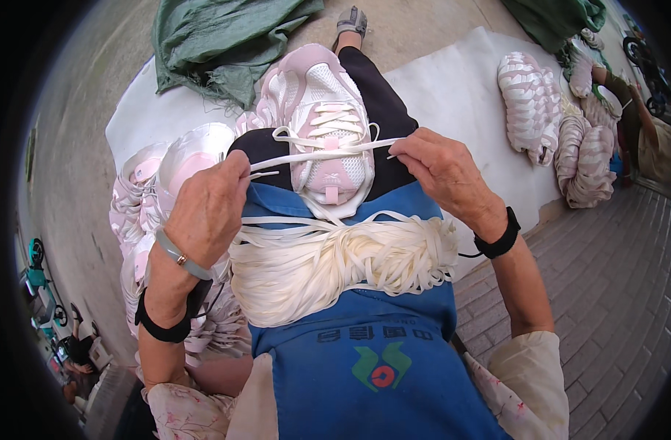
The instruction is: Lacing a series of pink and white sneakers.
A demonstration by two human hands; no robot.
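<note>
On my lap rests a white and pink sneaker [324, 84], its toe pointing toward the bottom or top being hard to tell, with a cream lace threaded through its eyelets. My left hand [207, 205] pinches one end of the shoelace [306, 156] to the left of the shoe. The other end is pinched in my right hand [452, 176], so the lace stretches nearly straight across the sneaker. Small loops stick out at both sides of the lacing. Just below the shoe, a thick bundle of loose cream laces [335, 268] lies across my blue apron [357, 330].
Several white and pink sneakers [192, 158] are heaped at my left. More stacked shoes [529, 106] lie to the right on a white sheet [445, 81]. Green sacks [222, 44] lie beyond my knees. Another person's arm [643, 121] shows at the far right.
</note>
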